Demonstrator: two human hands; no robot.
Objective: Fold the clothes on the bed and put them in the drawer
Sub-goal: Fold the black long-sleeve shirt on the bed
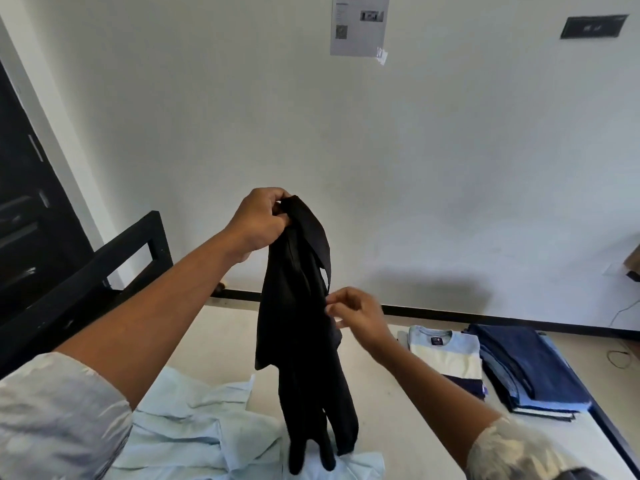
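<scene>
The bed has a black garment hanging above it, its bottom touching a light-blue shirt on the bed. It is being opened out, ready to fold. The left hand grips its top with curled fingers. The right hand touches its side edge, but I cannot tell if it pinches. Next, it needs laying flat on the bed.

Black garment, pale-blue shirt, navy jeans.
</scene>
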